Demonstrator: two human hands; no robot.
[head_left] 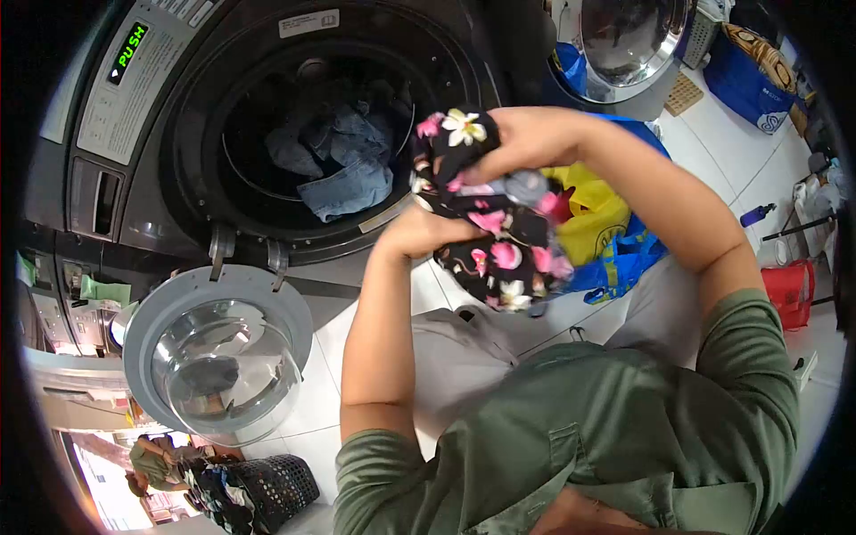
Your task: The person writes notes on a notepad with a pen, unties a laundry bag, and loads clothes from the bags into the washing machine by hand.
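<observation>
Both hands grip a bunched black garment with pink and white flowers (508, 259) in front of the washing machine's opening. My left hand (437, 230) holds its near side, fingers partly tucked into the fabric. Across the top, my right hand (530, 138) is closed on the cloth, its fingertips partly hidden in the folds. Inside the dark drum (259, 178) lie crumpled blue denim clothes (352, 183), one piece hanging toward the lip. Behind the garment stands a blue bag (637, 245) with yellow cloth (588, 209) in it.
The machine's round glass door (227, 366) hangs open at lower left. A black laundry basket (281, 490) full of clothes stands near another person (156, 464). Another open machine door (629, 40), a dark blue bag (749, 85) and a red basket (789, 294) are to the right.
</observation>
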